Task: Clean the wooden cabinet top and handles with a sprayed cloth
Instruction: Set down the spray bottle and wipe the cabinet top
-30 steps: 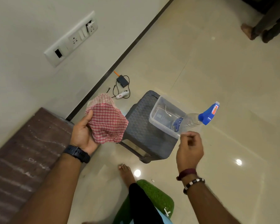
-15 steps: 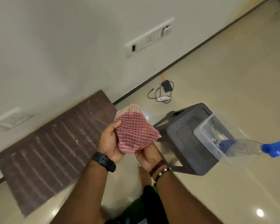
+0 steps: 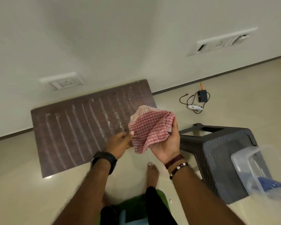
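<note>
Holding a soft red-checked cloth [image 3: 150,128] above the right end of the dark wood-grain cabinet top [image 3: 81,127], streaked with pale parallel wipe marks: left hand [image 3: 120,142] pinching the lower left edge, right hand [image 3: 166,143] palm-up, fingers curled behind the bunched fabric. Shifted since the previous frame: right hand from beneath the cloth to its right side. Standing right: woven-texture grey stool [image 3: 221,153] bearing a clear plastic tub [image 3: 243,161].

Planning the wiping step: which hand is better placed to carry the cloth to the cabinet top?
Probably the left hand. It pinches the checked cloth at its edge and sits directly over the streaked cabinet top. The right hand cradles the cloth on the stool side.
</note>
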